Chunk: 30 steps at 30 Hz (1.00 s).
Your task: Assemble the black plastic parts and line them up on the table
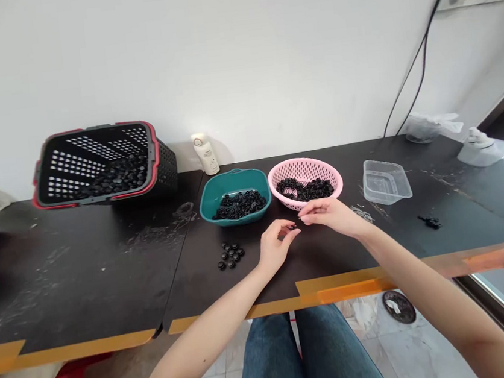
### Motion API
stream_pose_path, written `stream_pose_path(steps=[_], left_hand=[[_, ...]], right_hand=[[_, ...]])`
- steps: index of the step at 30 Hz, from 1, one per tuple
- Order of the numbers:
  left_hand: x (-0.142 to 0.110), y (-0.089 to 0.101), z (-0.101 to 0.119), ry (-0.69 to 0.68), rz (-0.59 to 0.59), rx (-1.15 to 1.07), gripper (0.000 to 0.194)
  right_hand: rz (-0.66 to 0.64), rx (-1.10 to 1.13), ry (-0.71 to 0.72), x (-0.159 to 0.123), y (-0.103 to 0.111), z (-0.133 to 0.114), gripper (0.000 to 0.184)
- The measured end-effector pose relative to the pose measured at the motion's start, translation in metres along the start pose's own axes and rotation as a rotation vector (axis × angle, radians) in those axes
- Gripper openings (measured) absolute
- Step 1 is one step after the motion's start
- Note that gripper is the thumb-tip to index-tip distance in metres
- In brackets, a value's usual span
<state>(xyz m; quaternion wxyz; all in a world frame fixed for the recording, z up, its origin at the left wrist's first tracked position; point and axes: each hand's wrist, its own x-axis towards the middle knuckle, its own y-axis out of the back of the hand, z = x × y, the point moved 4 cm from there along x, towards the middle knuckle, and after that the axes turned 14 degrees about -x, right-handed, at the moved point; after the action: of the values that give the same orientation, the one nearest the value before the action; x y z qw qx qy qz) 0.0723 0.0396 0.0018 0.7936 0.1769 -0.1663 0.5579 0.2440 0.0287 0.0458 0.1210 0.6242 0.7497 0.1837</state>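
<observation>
My left hand point(275, 244) is closed, pinching a small black part point(293, 227) between thumb and fingertips. Just to its right, my right hand point(330, 215) is pinched shut too; what sits in its fingertips is too small to make out. The fingertips of both hands nearly meet in front of the pink perforated basket point(304, 165), which holds small black pieces point(313, 189). A teal basin point(210, 203) with black ring-like parts point(239, 205) stands to the left. Several round black pieces point(231, 254) lie on the table left of my left hand. Beside my right wrist lies a small pile of thin silvery pieces point(363, 213).
A black basket with a red rim point(157, 151), holding more black parts, stands back left. A white bottle point(206, 155) is near the wall. To the right are a clear plastic tub point(386, 183) and a small black cluster point(430, 222). Orange tape point(336, 288) lines the table's front edge.
</observation>
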Motion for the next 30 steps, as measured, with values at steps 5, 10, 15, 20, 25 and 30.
stream_pose_path(steps=[5,10,15,20,25,30], left_hand=[[-0.001,0.005,-0.004,0.027,0.063,-0.053,0.019],[0.0,0.002,-0.013,0.087,0.088,-0.174,0.02],[0.001,0.0,-0.017,0.124,0.099,-0.212,0.022],[0.0,0.001,-0.018,0.147,0.11,-0.174,0.022],[-0.001,-0.001,-0.021,0.217,0.08,-0.213,0.023],[-0.002,-0.004,-0.022,0.296,0.033,-0.314,0.024]], right_hand=[[0.18,0.026,0.18,0.018,-0.024,0.004,0.024],[0.307,-0.142,0.316,0.006,-0.021,0.007,0.014],[0.297,-0.352,0.379,-0.001,-0.018,-0.001,0.008],[0.293,-0.435,0.395,-0.003,-0.019,-0.003,0.008],[0.271,-0.504,0.419,-0.005,-0.019,-0.004,0.006],[0.258,-0.483,0.415,-0.006,-0.019,-0.004,0.004]])
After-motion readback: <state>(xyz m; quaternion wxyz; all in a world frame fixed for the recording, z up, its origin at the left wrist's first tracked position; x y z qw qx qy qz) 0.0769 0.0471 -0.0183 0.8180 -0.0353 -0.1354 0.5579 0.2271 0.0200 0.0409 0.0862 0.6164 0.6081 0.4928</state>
